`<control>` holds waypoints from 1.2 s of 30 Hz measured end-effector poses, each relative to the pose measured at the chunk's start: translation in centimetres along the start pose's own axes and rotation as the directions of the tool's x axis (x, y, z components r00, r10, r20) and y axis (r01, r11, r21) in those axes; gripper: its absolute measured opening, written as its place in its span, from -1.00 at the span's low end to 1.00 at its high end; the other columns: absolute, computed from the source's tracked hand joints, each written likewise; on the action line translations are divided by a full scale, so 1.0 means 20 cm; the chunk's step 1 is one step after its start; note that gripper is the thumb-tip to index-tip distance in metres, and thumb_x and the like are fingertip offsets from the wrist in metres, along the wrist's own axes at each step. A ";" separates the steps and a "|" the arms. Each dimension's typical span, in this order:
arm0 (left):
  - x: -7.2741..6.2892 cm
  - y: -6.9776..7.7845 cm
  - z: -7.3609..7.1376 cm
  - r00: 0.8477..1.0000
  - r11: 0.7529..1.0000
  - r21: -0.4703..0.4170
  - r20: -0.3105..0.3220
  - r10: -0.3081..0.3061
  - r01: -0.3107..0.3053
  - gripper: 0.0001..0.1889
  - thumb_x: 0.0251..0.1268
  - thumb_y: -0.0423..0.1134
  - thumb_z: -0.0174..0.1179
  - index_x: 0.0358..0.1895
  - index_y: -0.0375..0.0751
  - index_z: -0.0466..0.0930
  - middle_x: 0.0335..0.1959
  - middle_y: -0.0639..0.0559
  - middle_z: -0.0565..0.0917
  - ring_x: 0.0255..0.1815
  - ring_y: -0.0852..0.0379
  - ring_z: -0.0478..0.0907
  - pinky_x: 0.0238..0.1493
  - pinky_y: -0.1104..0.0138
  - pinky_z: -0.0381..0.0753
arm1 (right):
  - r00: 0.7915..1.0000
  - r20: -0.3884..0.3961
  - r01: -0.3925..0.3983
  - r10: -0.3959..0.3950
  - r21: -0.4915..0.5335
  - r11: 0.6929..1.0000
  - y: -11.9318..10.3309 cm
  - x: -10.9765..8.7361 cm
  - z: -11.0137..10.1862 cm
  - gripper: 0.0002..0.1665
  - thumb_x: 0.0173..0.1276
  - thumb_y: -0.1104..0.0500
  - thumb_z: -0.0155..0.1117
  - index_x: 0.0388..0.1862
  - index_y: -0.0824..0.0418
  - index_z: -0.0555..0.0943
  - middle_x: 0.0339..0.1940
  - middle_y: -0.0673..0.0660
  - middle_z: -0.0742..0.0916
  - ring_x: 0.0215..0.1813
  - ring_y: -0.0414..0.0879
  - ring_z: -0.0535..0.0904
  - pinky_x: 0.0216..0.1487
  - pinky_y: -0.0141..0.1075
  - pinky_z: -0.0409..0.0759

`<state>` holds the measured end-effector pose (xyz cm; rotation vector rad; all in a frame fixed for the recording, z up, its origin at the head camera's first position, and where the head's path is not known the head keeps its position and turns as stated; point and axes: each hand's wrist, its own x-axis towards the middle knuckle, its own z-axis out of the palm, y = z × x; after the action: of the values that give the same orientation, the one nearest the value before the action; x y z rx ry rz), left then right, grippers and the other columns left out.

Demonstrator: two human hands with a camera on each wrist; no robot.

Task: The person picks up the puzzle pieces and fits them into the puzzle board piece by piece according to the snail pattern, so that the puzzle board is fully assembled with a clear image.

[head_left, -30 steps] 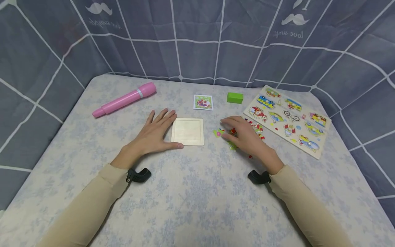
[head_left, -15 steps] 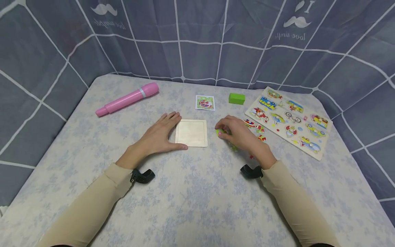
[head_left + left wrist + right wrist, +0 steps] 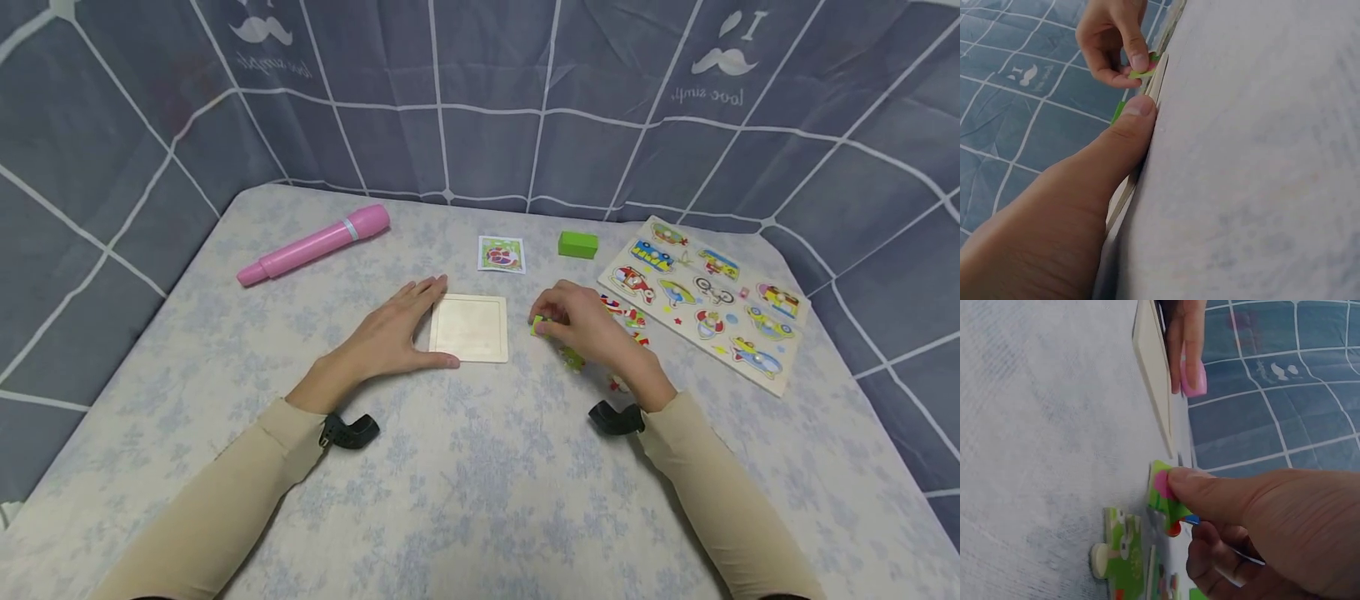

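Note:
A shallow square wooden tray with a raised rim lies at the middle of the table. My left hand rests at its left side, fingers extended to the far corner and thumb along the near edge. Just right of the tray, my right hand pinches a green jigsaw piece with a pink spot between thumb and fingers. The right wrist view shows the piece tilted, red and blue at its lower end. Another green jigsaw piece lies below it, and more colourful pieces are scattered partly under the right hand.
A peg puzzle board with vehicle pictures lies at the right. Farther back are a green block and a small picture card. A pink wand-shaped object lies back left. A grey checked curtain surrounds the table.
My right hand has closed its thumb and fingers on the green jigsaw piece and tilted it up. The left hand stays at the tray. The head view has shifted slightly.

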<state>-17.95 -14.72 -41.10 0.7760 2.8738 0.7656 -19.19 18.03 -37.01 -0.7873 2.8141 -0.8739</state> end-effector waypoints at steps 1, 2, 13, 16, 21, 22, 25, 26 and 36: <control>0.00 0.00 0.00 1.000 1.000 0.004 0.002 0.008 -0.008 0.35 0.01 0.46 0.48 0.75 -0.05 -0.08 0.74 -0.15 0.08 0.75 -0.27 -0.03 0.68 -0.20 0.11 | 1.000 -0.006 0.000 0.000 0.002 1.000 0.00 0.00 0.00 -0.92 0.41 0.23 0.50 -0.16 0.18 0.76 -0.28 0.08 0.66 -0.27 -0.06 0.55 -0.18 -0.20 0.52; 0.00 -0.01 -0.01 1.000 1.000 0.011 0.006 0.020 -0.020 0.34 0.02 0.45 0.48 0.75 -0.09 -0.06 0.74 -0.15 0.08 0.75 -0.25 -0.03 0.70 -0.15 0.07 | 1.000 -0.011 0.002 -0.002 0.007 1.000 0.00 0.00 0.00 -0.94 0.42 0.22 0.49 -0.18 0.18 0.76 -0.30 0.06 0.67 -0.29 -0.07 0.55 -0.21 -0.21 0.53; 0.00 -0.05 -0.02 0.996 0.993 0.080 0.016 0.090 -0.091 0.30 0.00 0.44 0.49 0.68 -0.27 0.13 0.73 -0.10 0.13 0.78 -0.06 -0.06 0.78 0.04 -0.30 | 0.990 -0.138 -0.010 0.027 0.123 0.992 -0.06 0.05 0.03 -0.92 0.39 0.17 0.53 -0.24 0.13 0.76 -0.38 0.03 0.79 -0.33 -0.13 0.68 -0.22 -0.27 0.68; 0.00 -0.06 -0.02 0.997 0.994 0.078 0.001 0.079 -0.079 0.29 -0.02 0.45 0.49 0.68 -0.25 0.16 0.73 -0.08 0.15 0.78 -0.08 -0.07 0.77 0.02 -0.30 | 0.969 -0.231 -0.039 0.085 0.198 0.979 -0.11 0.11 0.07 -0.93 0.42 0.19 0.49 -0.21 0.18 0.78 -0.32 0.10 0.83 -0.26 -0.09 0.74 -0.14 -0.28 0.73; 0.00 -0.06 -0.02 0.998 0.995 0.080 -0.014 0.058 -0.057 0.28 -0.03 0.46 0.48 0.67 -0.23 0.18 0.73 -0.06 0.16 0.78 -0.11 -0.10 0.77 -0.01 -0.32 | 0.935 -0.291 -0.089 0.201 0.357 0.930 -0.20 0.23 0.18 -0.91 0.44 0.23 0.45 -0.18 0.25 0.79 -0.29 0.18 0.85 -0.25 -0.02 0.79 -0.25 -0.39 0.65; 0.00 -0.06 -0.02 0.998 0.995 0.080 -0.014 0.055 -0.054 0.27 -0.03 0.46 0.48 0.67 -0.22 0.18 0.73 -0.06 0.16 0.78 -0.11 -0.11 0.77 -0.01 -0.33 | 0.934 -0.285 -0.100 0.217 0.373 0.922 -0.22 0.25 0.20 -0.91 0.44 0.23 0.45 -0.19 0.26 0.79 -0.30 0.18 0.85 -0.27 -0.02 0.79 -0.30 -0.40 0.62; 0.01 -0.06 -0.02 0.998 0.995 0.086 -0.017 0.056 -0.054 0.27 -0.02 0.47 0.47 0.68 -0.20 0.17 0.73 -0.05 0.16 0.79 -0.10 -0.12 0.77 -0.01 -0.33 | 0.933 -0.274 -0.118 0.235 0.384 0.916 -0.25 0.31 0.26 -0.92 0.42 0.24 0.47 -0.21 0.26 0.80 -0.36 0.17 0.85 -0.33 -0.05 0.79 -0.37 -0.43 0.58; 0.01 -0.07 -0.02 0.998 0.995 0.087 -0.018 0.058 -0.056 0.27 -0.01 0.47 0.47 0.68 -0.20 0.17 0.73 -0.05 0.16 0.79 -0.11 -0.12 0.77 -0.02 -0.33 | 0.934 -0.273 -0.116 0.231 0.378 0.918 -0.26 0.32 0.28 -0.92 0.42 0.24 0.48 -0.21 0.25 0.80 -0.36 0.16 0.84 -0.33 -0.07 0.78 -0.37 -0.43 0.59; 0.00 -0.05 -0.03 0.998 0.993 0.101 -0.019 0.064 -0.061 0.26 0.01 0.48 0.45 0.68 -0.19 0.17 0.73 -0.03 0.16 0.79 -0.10 -0.13 0.77 -0.01 -0.34 | 0.952 -0.296 0.004 0.080 0.274 0.962 -0.28 0.34 0.40 -0.88 0.38 0.27 0.43 -0.13 0.26 0.78 -0.30 0.12 0.82 -0.29 -0.15 0.73 -0.20 -0.38 0.71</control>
<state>-18.59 -15.79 -40.99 0.8782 2.9399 0.6440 -20.74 6.59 -40.11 -0.5995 2.8511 -1.4507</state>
